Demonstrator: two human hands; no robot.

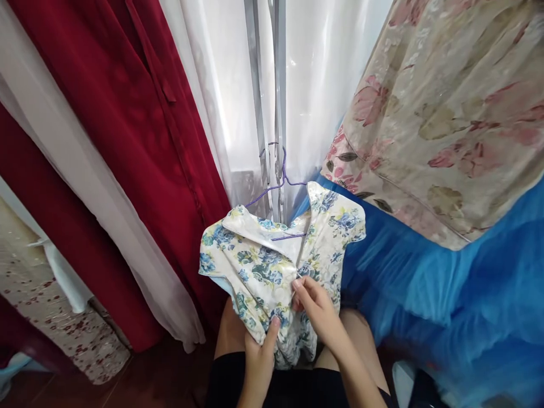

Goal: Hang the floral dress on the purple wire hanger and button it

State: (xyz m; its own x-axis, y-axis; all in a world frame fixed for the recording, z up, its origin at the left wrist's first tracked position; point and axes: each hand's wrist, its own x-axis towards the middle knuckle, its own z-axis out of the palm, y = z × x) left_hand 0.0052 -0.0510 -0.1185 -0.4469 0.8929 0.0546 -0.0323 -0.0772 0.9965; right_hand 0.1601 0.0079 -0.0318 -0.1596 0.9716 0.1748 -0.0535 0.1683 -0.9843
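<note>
Left hand (259, 360) fingers clamp floral dress (255, 266) fabric, right hand (317, 309) fingers pinch its front opening on purple hanger (272, 189); closing it likely needs taut fabric.

Daylight glows through sheer white window curtains (323, 73), flanked by a deep red drape (127, 141) above a dark wooden floor (161, 379).

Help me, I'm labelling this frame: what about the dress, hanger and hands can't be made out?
Head view: hem of the floral dress, bunched under the left hand and right hand.
Head view: shoulders of the purple hanger, covered by the dress; only hook and neck show.
Head view: what the right fingertips pinch, too small to tell.
Head view: the left fingers, behind the fabric; only the thumb shows.
</note>
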